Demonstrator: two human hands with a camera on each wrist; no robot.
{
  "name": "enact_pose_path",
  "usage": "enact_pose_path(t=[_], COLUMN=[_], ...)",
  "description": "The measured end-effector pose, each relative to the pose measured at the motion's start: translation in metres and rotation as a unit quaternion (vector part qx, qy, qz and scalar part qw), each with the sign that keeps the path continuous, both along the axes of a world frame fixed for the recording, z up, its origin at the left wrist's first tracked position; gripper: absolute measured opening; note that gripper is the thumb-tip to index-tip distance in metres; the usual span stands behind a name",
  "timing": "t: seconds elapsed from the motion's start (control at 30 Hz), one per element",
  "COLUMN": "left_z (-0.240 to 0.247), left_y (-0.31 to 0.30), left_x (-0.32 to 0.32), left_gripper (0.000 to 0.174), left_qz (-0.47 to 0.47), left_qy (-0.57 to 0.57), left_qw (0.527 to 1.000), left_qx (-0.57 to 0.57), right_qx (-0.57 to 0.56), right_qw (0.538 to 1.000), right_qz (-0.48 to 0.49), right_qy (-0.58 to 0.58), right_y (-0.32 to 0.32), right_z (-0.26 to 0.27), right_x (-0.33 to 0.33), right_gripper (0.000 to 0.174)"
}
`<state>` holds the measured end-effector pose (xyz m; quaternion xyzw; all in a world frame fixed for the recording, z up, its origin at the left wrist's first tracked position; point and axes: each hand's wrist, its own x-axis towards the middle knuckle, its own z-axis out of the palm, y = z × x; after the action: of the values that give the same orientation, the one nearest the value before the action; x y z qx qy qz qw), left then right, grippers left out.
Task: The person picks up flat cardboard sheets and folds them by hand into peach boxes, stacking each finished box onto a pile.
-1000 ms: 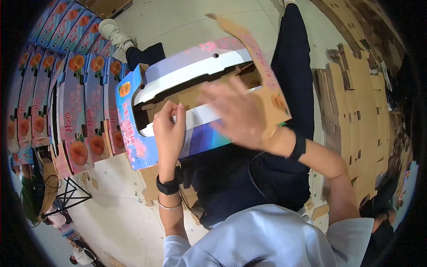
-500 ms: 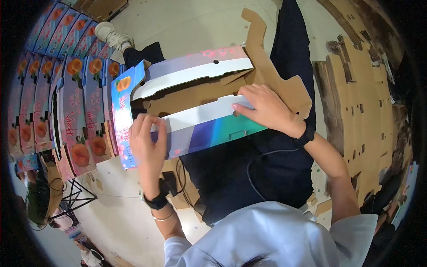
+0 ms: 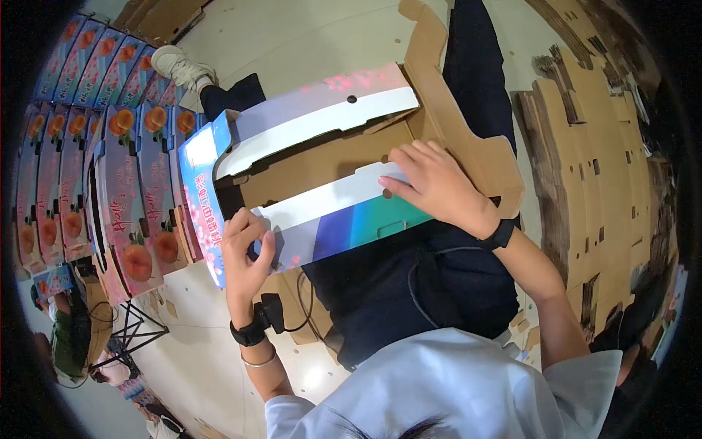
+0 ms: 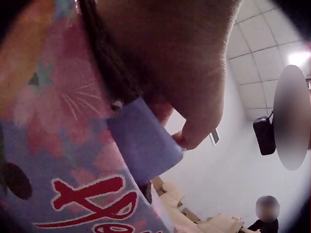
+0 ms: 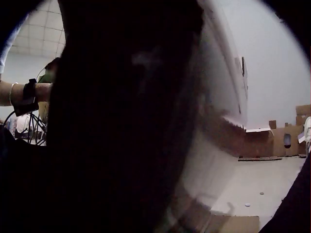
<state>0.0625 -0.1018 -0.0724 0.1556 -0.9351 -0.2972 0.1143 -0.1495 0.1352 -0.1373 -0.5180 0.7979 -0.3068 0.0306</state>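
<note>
A: "Over the person's legs (image 3: 409, 293), the open box (image 3: 333, 233) is lying, its near edge running under both hands."
B: "Right hand (image 3: 442, 183) is pinching that edge between fingers and thumb; left hand (image 3: 247, 256) is curling round its other end."

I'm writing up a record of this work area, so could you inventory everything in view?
Open carton: one, blue, purple, pink and green, across the lap
Cardboard flap: one, brown, standing open at the carton's right end
Peach-printed cartons: many, blue and pink, rows at left
Flattened cardboard: many pieces, brown, right side
Folding-style stand: one, black, lower left
Floor: pale, tiled
Other people: several, partly visible, lower left
Wrist straps: two, black, one per wrist
Bracelet: one, silvery, left wrist
Shirt: one, pale blue
Trousers: black
Shoe: white, upper left
Hands: two, left and right, gripping the carton's near edge
</note>
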Motion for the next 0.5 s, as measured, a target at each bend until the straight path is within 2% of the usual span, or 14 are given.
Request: enact_pose_path(t=[0.03,0.1,0.3,0.37,0.43,0.47,0.5], left_z=[0.000,0.000,0.000,0.001,0.023,0.040,0.061], left_y=[0.001,0.001,0.000,0.002,0.025,0.043,0.066], left_x=[0.002,0.006,0.016,0.015,-0.004,-0.010,-0.014], left_gripper=[0.021,0.027,0.035,0.029,0.017,0.008,0.017], left_qz=[0.000,0.024,0.073,0.073,0.020,-0.005,-0.031], left_qy=[-0.001,0.025,0.054,0.047,0.072,0.081,0.090], left_qw=[1.000,0.996,0.991,0.994,0.990,0.990,0.990], left_qx=[0.000,0.082,0.100,0.060,-0.123,-0.112,-0.100], right_qx=[-0.009,-0.020,-0.035,-0.057,-0.053,-0.050,-0.048], right_qw=[1.000,0.999,0.999,0.998,0.998,0.999,0.999], right_qz=[-0.001,0.000,-0.008,-0.020,-0.016,-0.015,-0.012], right_qy=[0.014,0.028,0.018,0.017,0.012,0.009,0.011], right_y=[-0.001,-0.004,-0.012,-0.014,-0.014,-0.015,-0.015], right_z=[0.000,0.002,0.011,0.013,0.014,0.014,0.013], right_x=[0.000,-0.001,-0.005,-0.008,-0.009,-0.011,-0.011], right_gripper=[0.036,0.035,0.031,0.028,0.028,0.027,0.027])
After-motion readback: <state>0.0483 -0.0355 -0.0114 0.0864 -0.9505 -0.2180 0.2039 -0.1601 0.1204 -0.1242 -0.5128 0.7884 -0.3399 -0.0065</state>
